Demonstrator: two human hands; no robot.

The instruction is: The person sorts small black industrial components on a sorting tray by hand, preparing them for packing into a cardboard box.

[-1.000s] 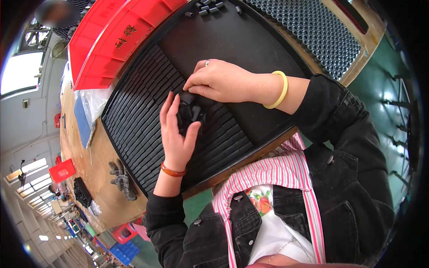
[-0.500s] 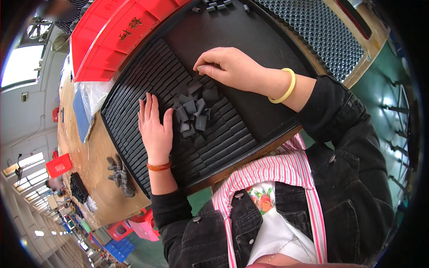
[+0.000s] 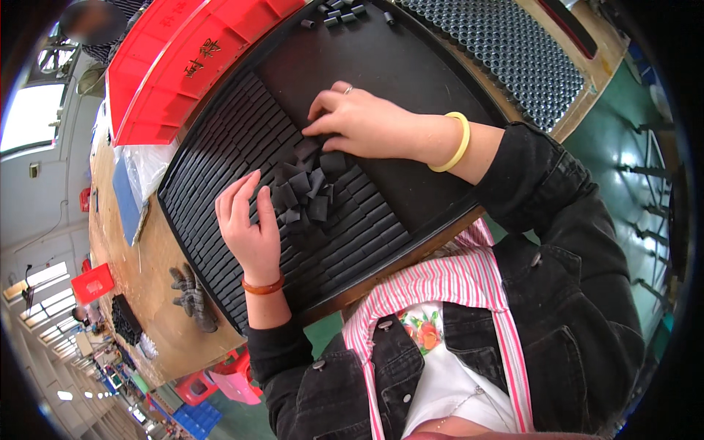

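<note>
Short black tubes lie side by side in close rows (image 3: 235,125) over the left part of a black tray (image 3: 345,66). A loose heap of the same black tubes (image 3: 319,209) is piled on these rows, between my hands. My right hand (image 3: 363,125), with a yellow bangle, reaches over the heap's far side; its fingers are bent and apart at the edge of the rows, and nothing shows in them. Left of the heap is my left hand (image 3: 251,231), wearing a reddish-brown bangle, its fingers loosely bent and apart with nothing in them.
A red plastic bin (image 3: 169,66) borders the tray at the far left. Several loose tubes (image 3: 331,20) lie at its far end. Rows of shiny metal cylinders (image 3: 506,59) stand at the far right. A grey glove (image 3: 193,299) rests on the wooden table (image 3: 158,323).
My right hand has shifted a little left and down toward the heap, and its fingers have spread. My left hand has drawn slightly nearer me and bent its fingers.
</note>
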